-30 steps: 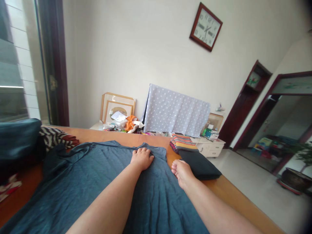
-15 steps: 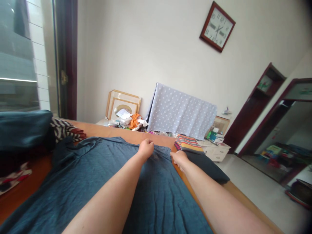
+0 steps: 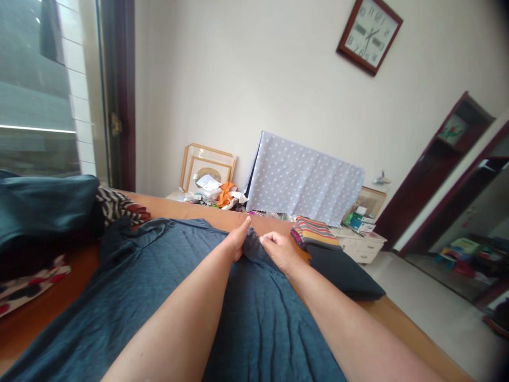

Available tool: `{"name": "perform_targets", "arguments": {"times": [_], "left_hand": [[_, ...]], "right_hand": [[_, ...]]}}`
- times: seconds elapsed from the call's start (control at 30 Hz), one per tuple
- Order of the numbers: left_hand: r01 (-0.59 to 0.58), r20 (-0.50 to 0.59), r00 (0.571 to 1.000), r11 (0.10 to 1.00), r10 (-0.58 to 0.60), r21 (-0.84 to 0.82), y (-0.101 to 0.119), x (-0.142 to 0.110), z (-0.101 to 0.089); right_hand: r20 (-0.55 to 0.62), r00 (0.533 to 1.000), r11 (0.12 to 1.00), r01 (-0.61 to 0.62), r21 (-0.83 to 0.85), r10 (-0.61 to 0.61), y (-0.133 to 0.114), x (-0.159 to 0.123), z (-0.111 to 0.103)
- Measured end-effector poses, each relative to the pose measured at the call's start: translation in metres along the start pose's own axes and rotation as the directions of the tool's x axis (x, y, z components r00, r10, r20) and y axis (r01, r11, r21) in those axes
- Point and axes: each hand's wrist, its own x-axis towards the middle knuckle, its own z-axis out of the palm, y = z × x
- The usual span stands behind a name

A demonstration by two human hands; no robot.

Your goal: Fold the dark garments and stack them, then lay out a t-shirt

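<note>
A dark teal shirt (image 3: 159,276) lies spread out before me, with several wrinkles along its right part. My left hand (image 3: 239,240) rests edge-down on the shirt near its far edge, fingers stretched forward; part of it is turned away from view. Just to the right, my right hand (image 3: 279,251) is closed on the shirt's far right part, its fingertips in a pinch. Between the two hands a bit of the fabric is raised and folded inward.
Folded dark cloth (image 3: 345,273) and a striped folded cloth (image 3: 316,232) lie at the right. Piled clothes (image 3: 47,212) stand at the left beside a zebra-patterned cloth (image 3: 119,207). Beyond the orange-brown surface (image 3: 167,206) are picture frames (image 3: 209,164) and a polka-dot cover (image 3: 304,178).
My right hand has moved left, bringing the shirt's far right part inward. My left hand has gone from a closed shape to stretched fingers. The view has shifted slightly.
</note>
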Motion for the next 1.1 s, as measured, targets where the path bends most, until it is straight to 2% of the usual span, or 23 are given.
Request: {"name": "perform_targets", "arguments": {"times": [0.1, 0.2, 0.3, 0.57, 0.67, 0.77, 0.93, 1.1], "left_hand": [[0.045, 0.010, 0.999, 0.995, -0.044, -0.088, -0.004, 0.003, -0.001], [0.046, -0.024, 0.999, 0.994, -0.049, -0.098, -0.008, 0.007, -0.002], [0.054, -0.019, 0.998, 0.991, -0.056, -0.123, -0.007, 0.008, -0.002], [0.070, -0.004, 0.997, 0.987, -0.071, -0.142, -0.002, 0.007, -0.003], [0.061, -0.015, 0.998, 0.988, -0.064, -0.141, -0.002, 0.007, -0.004], [0.051, -0.024, 0.998, 0.989, -0.055, -0.142, -0.002, 0.008, -0.004], [0.068, -0.002, 0.998, 0.991, -0.068, -0.112, 0.000, 0.003, -0.001], [0.081, 0.018, 0.997, 0.997, -0.081, -0.002, 0.004, -0.003, -0.003]], "right_hand": [[-0.106, 0.991, 0.995, -0.087, -0.051, 0.081, 0.016, 0.001, -0.008], [-0.121, 0.986, 0.989, -0.124, -0.083, 0.113, 0.034, 0.002, -0.013], [-0.113, 0.985, 0.986, -0.139, -0.095, 0.127, 0.043, 0.004, -0.010], [-0.013, 0.995, 0.990, -0.103, -0.093, 0.103, 0.038, 0.022, 0.013], [0.034, 0.996, 0.987, -0.080, -0.139, 0.085, 0.035, 0.029, 0.015], [0.024, 0.996, 0.985, -0.077, -0.154, 0.082, 0.033, 0.031, 0.011], [-0.099, 0.992, 0.990, -0.089, -0.109, 0.078, 0.029, 0.032, -0.008], [-0.335, 0.937, 0.978, -0.156, -0.135, 0.103, 0.034, 0.035, -0.035]]}}
